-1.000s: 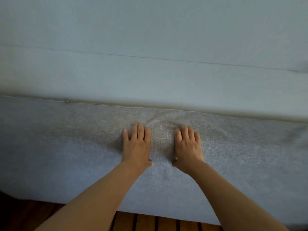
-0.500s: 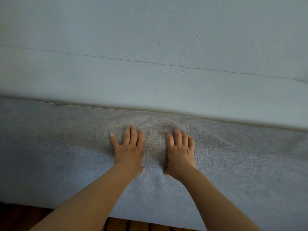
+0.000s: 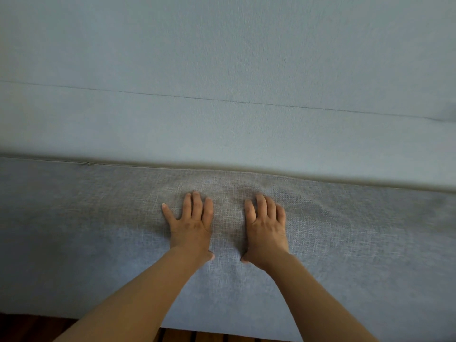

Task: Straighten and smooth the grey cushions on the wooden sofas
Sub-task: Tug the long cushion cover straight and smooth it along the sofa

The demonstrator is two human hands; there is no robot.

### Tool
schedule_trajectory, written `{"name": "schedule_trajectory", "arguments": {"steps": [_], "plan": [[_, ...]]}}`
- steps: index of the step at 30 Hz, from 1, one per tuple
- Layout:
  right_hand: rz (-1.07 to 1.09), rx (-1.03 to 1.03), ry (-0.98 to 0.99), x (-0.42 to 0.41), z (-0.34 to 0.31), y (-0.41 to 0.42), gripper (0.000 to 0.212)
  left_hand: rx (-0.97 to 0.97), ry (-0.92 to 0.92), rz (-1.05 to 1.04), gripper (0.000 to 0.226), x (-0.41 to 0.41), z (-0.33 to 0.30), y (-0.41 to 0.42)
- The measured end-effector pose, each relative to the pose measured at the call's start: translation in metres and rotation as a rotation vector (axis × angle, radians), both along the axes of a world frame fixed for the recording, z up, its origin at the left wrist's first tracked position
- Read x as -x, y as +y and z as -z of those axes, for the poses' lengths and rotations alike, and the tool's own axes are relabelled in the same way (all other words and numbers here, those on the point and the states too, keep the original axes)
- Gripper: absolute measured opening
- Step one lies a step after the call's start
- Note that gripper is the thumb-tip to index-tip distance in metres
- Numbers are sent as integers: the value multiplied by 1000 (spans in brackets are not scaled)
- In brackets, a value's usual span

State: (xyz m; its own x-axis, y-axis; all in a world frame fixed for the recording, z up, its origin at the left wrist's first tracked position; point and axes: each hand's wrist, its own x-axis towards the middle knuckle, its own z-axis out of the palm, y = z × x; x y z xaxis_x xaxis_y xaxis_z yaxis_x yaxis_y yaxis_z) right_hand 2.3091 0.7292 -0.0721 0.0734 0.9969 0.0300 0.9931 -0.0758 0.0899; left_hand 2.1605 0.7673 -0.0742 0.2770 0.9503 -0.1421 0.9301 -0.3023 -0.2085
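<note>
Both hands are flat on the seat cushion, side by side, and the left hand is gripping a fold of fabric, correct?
Not quite. In the head view the left hand grips nothing: like the right hand, it lies flat with straight fingers on the seat cushion, side by side.

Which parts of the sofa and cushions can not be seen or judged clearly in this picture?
Head view only:
- Wooden frame: only slats at the bottom edge show; the seat cushion covers the rest.
- Both cushions' ends: cut off by the left and right picture edges.
- Back cushion: blurred, so its weave and small creases cannot be judged.
- Fabric under the left hand and right hand: hidden by the palms.
</note>
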Motion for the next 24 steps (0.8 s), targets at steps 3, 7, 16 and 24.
{"name": "schedule_trajectory", "arguments": {"steps": [3,7,16,24], "plan": [[7,0,-16,2,-2,-2,122,-5,-6,8,126,1,0,-1],[37,-1,-40,6,-3,-7,121,-22,-13,42,126,4,1,-4],[152,31,-80,19,-7,-20,117,-30,-75,133,112,15,2,-12],[247,39,-39,41,-3,-31,117,-54,-59,250,102,48,0,-18]]}}
